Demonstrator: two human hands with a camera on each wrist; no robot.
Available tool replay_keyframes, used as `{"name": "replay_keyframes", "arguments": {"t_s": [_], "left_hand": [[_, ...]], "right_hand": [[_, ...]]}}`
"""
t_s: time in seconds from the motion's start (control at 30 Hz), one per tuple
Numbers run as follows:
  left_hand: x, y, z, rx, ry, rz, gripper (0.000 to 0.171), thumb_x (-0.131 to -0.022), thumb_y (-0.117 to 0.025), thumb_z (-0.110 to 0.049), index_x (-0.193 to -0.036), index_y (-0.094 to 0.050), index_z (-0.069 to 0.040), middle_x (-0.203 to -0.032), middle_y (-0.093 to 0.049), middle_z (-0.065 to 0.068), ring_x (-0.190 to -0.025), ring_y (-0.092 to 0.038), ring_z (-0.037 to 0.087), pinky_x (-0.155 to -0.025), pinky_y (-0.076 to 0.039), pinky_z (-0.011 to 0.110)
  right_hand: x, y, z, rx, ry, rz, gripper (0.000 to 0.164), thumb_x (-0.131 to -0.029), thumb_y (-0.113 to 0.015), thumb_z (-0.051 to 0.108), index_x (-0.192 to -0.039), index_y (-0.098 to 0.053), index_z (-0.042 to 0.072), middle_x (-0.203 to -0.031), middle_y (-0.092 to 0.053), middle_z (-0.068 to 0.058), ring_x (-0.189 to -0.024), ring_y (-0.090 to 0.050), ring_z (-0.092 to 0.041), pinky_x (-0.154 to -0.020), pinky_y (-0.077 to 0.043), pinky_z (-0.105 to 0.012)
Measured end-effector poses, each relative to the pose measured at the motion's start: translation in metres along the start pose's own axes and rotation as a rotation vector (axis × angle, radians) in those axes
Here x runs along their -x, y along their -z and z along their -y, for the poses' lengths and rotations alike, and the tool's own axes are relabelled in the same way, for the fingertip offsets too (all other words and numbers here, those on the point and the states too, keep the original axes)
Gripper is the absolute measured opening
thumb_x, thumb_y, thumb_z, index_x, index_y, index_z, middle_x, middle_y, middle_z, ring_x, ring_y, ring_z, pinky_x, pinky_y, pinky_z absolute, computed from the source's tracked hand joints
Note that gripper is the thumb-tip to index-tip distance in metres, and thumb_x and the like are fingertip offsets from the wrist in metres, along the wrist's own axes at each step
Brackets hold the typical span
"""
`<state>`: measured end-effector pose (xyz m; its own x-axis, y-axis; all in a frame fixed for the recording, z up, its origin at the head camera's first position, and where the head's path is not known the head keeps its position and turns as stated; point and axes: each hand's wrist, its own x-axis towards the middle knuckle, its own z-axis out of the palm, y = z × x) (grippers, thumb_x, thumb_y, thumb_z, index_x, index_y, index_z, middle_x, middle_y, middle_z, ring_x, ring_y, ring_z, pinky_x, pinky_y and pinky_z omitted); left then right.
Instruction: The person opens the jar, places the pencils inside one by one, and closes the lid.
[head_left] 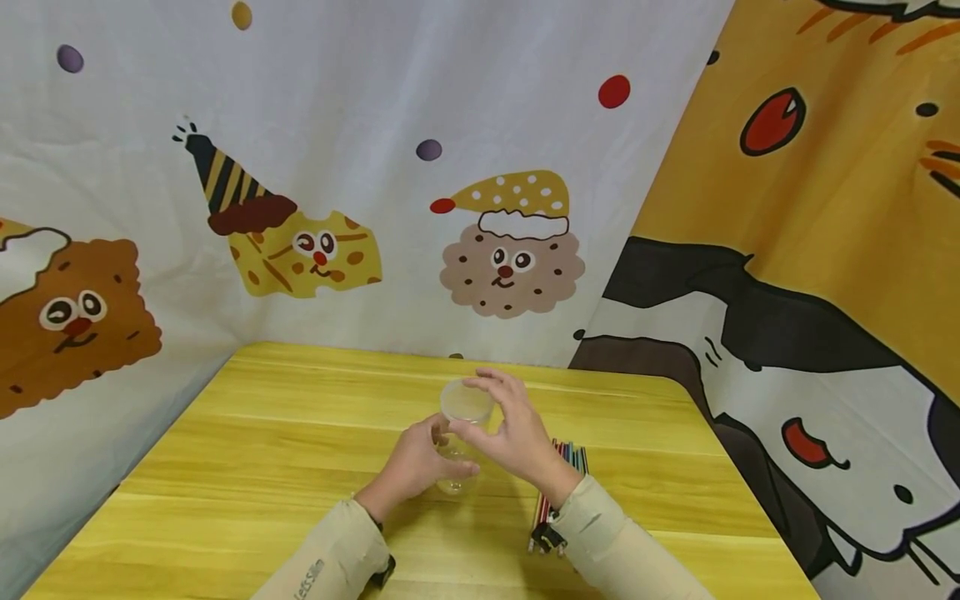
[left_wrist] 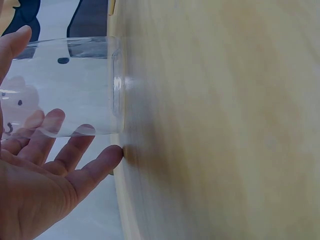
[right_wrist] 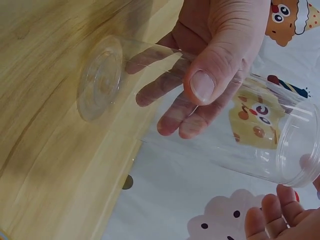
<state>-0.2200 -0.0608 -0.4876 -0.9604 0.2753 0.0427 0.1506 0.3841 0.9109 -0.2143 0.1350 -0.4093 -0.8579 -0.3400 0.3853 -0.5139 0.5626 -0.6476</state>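
A clear plastic jar point(head_left: 467, 403) stands upright between the hands, and its round top looks whitish and see-through in the head view. My left hand point(head_left: 415, 463) holds its body, with the thumb on the near side and the fingers behind the wall. In the right wrist view the left hand point(right_wrist: 220, 55) wraps the jar's middle, and the jar's base point(right_wrist: 100, 82) is close to or on the tabletop; contact cannot be told. My right hand point(head_left: 517, 429) holds the jar's top edge between thumb and fingers. Whether a separate lid sits there is unclear.
Several coloured pencils point(head_left: 576, 457) lie in a bunch on the yellow wood-grain table point(head_left: 300, 417), partly under the right forearm. A cartoon-printed cloth point(head_left: 337, 125) hangs behind the table and along its sides.
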Motion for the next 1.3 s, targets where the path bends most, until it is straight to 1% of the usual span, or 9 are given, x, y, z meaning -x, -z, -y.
{"name": "replay_keyframes", "arguments": {"t_s": [0.1,0.2,0.33,0.57,0.83,0.93,1.07,1.2,1.3], "left_hand": [[0.0,0.0,0.001,-0.001,0.007,0.002,0.08,-0.077,-0.098,-0.045,-0.145,-0.062,-0.023,-0.144,-0.067,0.004,-0.131,-0.063,0.036,-0.098,-0.06,0.054],[0.0,0.0,0.001,-0.008,0.009,0.0,0.076,-0.077,-0.097,-0.047,-0.141,-0.063,-0.024,-0.143,-0.067,0.005,-0.131,-0.062,0.036,-0.098,-0.06,0.054],[0.001,0.001,-0.001,-0.012,0.014,-0.002,0.072,-0.076,-0.097,-0.049,-0.135,-0.065,-0.024,-0.143,-0.067,0.007,-0.132,-0.063,0.036,-0.098,-0.06,0.055],[0.004,0.0,-0.002,-0.015,0.014,-0.001,0.071,-0.077,-0.097,-0.045,-0.137,-0.065,-0.022,-0.145,-0.066,0.01,-0.131,-0.063,0.038,-0.097,-0.061,0.054],[0.002,0.0,-0.003,-0.018,0.011,-0.021,0.074,-0.076,-0.099,-0.041,-0.138,-0.066,-0.018,-0.141,-0.069,0.012,-0.128,-0.063,0.038,-0.096,-0.06,0.054],[0.002,0.0,-0.004,-0.028,0.015,-0.024,0.069,-0.077,-0.099,-0.039,-0.134,-0.067,-0.018,-0.138,-0.07,0.012,-0.126,-0.064,0.036,-0.094,-0.06,0.052],[0.002,-0.001,-0.004,-0.03,0.006,-0.03,0.064,-0.078,-0.098,-0.036,-0.131,-0.067,-0.019,-0.133,-0.071,0.009,-0.124,-0.065,0.036,-0.092,-0.061,0.048],[0.002,-0.001,-0.003,-0.024,0.008,-0.03,0.064,-0.078,-0.098,-0.034,-0.131,-0.068,-0.017,-0.132,-0.071,0.014,-0.124,-0.065,0.037,-0.091,-0.061,0.049],[0.002,-0.001,-0.003,-0.024,0.014,-0.023,0.064,-0.078,-0.098,-0.035,-0.132,-0.067,-0.017,-0.133,-0.07,0.018,-0.125,-0.065,0.036,-0.09,-0.061,0.049]], "right_hand": [[0.0,-0.001,0.001,0.028,-0.026,-0.027,0.064,-0.088,-0.087,0.052,-0.144,-0.064,0.032,-0.158,-0.051,-0.002,-0.143,-0.051,-0.029,-0.11,-0.05,-0.065],[-0.001,-0.001,0.001,0.058,-0.023,-0.043,0.063,-0.086,-0.088,0.053,-0.142,-0.066,0.03,-0.154,-0.056,-0.001,-0.141,-0.052,-0.027,-0.11,-0.051,-0.062],[-0.001,-0.002,0.001,0.062,-0.007,-0.045,0.057,-0.089,-0.087,0.05,-0.138,-0.07,0.025,-0.15,-0.061,-0.005,-0.14,-0.052,-0.027,-0.108,-0.052,-0.061],[-0.002,-0.001,0.001,0.036,0.029,-0.048,0.05,-0.091,-0.086,0.042,-0.136,-0.071,0.024,-0.148,-0.062,-0.003,-0.14,-0.052,-0.026,-0.109,-0.052,-0.062],[-0.009,0.009,0.005,-0.004,0.137,-0.108,0.046,-0.093,-0.086,0.031,-0.134,-0.071,0.019,-0.147,-0.065,-0.006,-0.138,-0.057,-0.03,-0.111,-0.051,-0.059],[-0.009,0.017,0.002,-0.016,0.122,-0.138,0.045,-0.094,-0.085,0.031,-0.135,-0.071,0.019,-0.148,-0.064,-0.003,-0.139,-0.058,-0.028,-0.112,-0.051,-0.057],[-0.005,0.029,-0.011,-0.045,0.064,-0.153,0.045,-0.096,-0.084,0.032,-0.137,-0.069,0.022,-0.151,-0.062,0.002,-0.142,-0.056,-0.024,-0.11,-0.05,-0.051],[-0.001,0.047,-0.036,-0.036,0.005,-0.185,0.045,-0.097,-0.082,0.032,-0.139,-0.069,0.021,-0.151,-0.062,0.0,-0.138,-0.056,-0.025,-0.106,-0.049,-0.05],[0.005,0.063,-0.058,-0.017,-0.052,-0.205,0.046,-0.097,-0.082,0.032,-0.139,-0.069,0.017,-0.151,-0.062,-0.004,-0.137,-0.056,-0.028,-0.105,-0.049,-0.054]]}}
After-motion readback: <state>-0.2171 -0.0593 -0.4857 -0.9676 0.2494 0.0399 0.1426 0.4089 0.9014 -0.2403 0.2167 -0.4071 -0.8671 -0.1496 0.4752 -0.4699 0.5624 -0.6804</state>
